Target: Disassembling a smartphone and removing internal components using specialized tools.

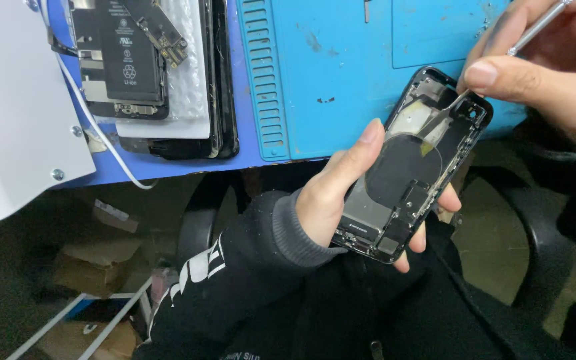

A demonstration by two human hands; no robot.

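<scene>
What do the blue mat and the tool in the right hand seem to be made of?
The mat looks like matte silicone or rubber: soft blue surface with moulded ridges and scuff marks. The tool in the right hand looks like bare metal: a slim, shiny silver shaft, with its thin tip in the phone.

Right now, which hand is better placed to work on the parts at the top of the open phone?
The right hand: it holds the metal tool with its tip inside the phone. The left hand is wrapped around the phone, steadying it.
</scene>
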